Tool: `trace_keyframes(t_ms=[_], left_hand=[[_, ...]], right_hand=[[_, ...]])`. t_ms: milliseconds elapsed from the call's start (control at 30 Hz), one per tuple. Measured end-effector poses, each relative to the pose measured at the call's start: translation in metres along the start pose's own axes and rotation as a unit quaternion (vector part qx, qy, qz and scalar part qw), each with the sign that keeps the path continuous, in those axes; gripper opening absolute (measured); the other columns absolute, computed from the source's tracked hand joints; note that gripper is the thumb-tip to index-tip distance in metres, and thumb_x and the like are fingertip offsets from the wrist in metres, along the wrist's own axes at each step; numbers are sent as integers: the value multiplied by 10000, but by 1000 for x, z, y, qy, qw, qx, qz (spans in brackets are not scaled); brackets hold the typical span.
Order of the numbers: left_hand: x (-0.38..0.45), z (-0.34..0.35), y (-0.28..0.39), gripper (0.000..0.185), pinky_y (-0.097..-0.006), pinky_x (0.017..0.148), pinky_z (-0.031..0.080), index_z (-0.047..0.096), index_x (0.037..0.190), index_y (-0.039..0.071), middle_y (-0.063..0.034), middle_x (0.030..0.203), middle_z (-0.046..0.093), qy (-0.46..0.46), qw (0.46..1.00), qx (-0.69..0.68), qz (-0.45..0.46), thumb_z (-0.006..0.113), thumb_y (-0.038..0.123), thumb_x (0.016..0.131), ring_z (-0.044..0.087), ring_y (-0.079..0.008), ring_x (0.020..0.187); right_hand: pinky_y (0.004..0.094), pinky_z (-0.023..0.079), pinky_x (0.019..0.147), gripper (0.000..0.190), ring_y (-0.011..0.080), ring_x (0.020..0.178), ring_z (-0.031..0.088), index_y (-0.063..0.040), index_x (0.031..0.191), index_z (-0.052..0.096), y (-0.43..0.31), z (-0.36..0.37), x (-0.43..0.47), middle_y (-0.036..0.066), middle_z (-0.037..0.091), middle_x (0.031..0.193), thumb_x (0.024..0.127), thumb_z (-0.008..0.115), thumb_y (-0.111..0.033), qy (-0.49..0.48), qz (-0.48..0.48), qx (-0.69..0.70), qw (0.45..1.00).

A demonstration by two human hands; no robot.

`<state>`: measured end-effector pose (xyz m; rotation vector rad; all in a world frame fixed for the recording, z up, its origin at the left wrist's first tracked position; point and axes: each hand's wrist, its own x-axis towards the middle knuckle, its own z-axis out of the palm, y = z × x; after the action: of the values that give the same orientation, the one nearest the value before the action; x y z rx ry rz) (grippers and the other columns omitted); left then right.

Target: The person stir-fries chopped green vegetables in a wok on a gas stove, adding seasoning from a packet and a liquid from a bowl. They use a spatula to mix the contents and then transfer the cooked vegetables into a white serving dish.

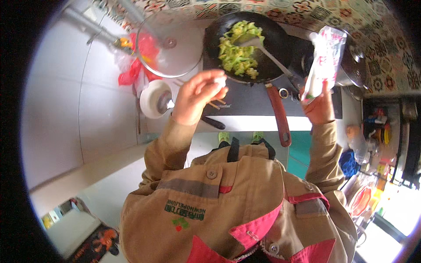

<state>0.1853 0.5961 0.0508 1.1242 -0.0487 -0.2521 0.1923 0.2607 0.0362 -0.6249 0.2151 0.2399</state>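
Observation:
My left hand (201,95) is raised above the stove's near edge, its fingers closed around a small white thing too blurred to name. Gripped in my right hand (318,107) is a clear and white plastic packet (325,62) with red print, upright beside the pan. Chopped green vegetable with yellowish bits (238,60) lies in the black frying pan (276,36). A metal spatula (274,59) rests in the pan, its handle running to just behind my right hand. The pan's reddish-brown handle (279,115) points towards me.
A glass lid (169,42) stands left of the pan, near red plastic bags (130,74). A white bowl (154,98) sits below it. Wooden chopsticks (215,104) and a black handle (213,122) lie near my left hand. A metal pot (352,70) is at the back right.

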Motion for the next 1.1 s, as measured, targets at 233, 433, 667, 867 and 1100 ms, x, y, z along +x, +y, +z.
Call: trace_keyframes(t_ms=[233, 433, 667, 867, 1100], left_hand=[[76, 128, 25, 235, -223, 721, 494, 559, 1099, 2, -48, 923, 619, -244, 942, 153, 172, 562, 82, 878, 591, -101, 796], [77, 209, -11, 199, -182, 611, 476, 593, 1006, -12, -36, 809, 653, -309, 915, 220, 141, 629, 73, 830, 584, -53, 684], [81, 307, -57, 218, -289, 673, 519, 631, 908, 52, -68, 889, 642, -366, 720, 373, 458, 696, 24, 702, 635, -224, 791], [87, 398, -114, 496, -283, 624, 507, 453, 1119, 32, -137, 848, 629, -408, 801, 390, 201, 701, 285, 772, 635, -211, 709], [110, 480, -170, 197, -233, 613, 485, 533, 963, 13, -85, 849, 606, -444, 702, 407, 380, 617, 146, 845, 596, -130, 680]], right_hand=[[385, 496, 784, 486, 272, 951, 587, -71, 1211, 464, 26, -21, -75, 97, 586, 1090, 857, 565, -388, 54, -92, -20, 994], [347, 541, 746, 437, 228, 963, 606, -40, 1209, 454, 10, -45, -128, 106, 587, 1102, 858, 590, -262, 112, -200, -43, 972], [291, 549, 639, 513, 186, 900, 620, -56, 1248, 418, -30, -100, -168, 83, 592, 1085, 836, 617, -287, 139, -220, 10, 966], [301, 542, 670, 542, 190, 923, 612, -78, 1261, 402, -85, -171, -200, 73, 576, 1119, 818, 642, -278, 169, -224, 56, 958], [325, 555, 671, 502, 211, 899, 624, -64, 1241, 412, -145, -240, -221, 93, 578, 1112, 828, 623, -256, 165, -227, 78, 957]])
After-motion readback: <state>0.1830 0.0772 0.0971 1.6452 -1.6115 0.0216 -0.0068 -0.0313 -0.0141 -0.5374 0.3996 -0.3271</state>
